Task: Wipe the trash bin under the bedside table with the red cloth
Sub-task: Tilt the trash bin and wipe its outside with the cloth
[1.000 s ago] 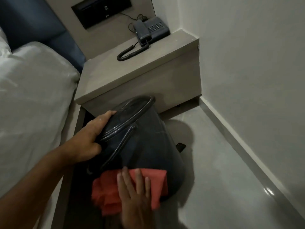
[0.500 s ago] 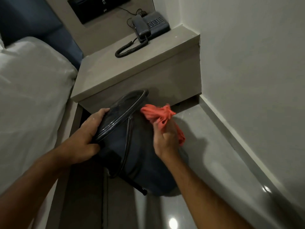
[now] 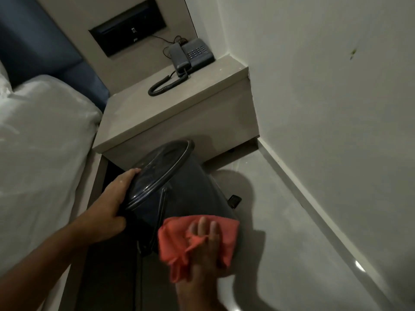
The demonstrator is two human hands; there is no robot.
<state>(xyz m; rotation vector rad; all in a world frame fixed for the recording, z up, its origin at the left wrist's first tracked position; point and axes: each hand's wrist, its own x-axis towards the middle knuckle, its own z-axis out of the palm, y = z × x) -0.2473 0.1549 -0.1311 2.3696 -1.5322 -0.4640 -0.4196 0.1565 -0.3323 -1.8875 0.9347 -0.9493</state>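
Observation:
A dark round trash bin [image 3: 186, 189] with a lid and a foot pedal [image 3: 234, 200] is tilted in front of the beige bedside table [image 3: 175, 117]. My left hand [image 3: 110, 205] grips the bin's lid rim on the left side. My right hand [image 3: 204, 248] presses the red cloth [image 3: 177, 234] flat against the bin's lower body, fingers spread over the cloth. The bin's bottom is hidden behind the cloth and hand.
A dark corded telephone [image 3: 190, 55] sits on the bedside table. A white pillow [image 3: 42, 149] and bed lie at the left, with a blue headboard [image 3: 38, 43] behind. The white wall [image 3: 332, 86] and its skirting close the right side. Grey glossy floor [image 3: 280, 232] lies between.
My right hand has swept the red cloth from the bin's upper edge near the lid down to its lower body. My left hand keeps holding the lid rim.

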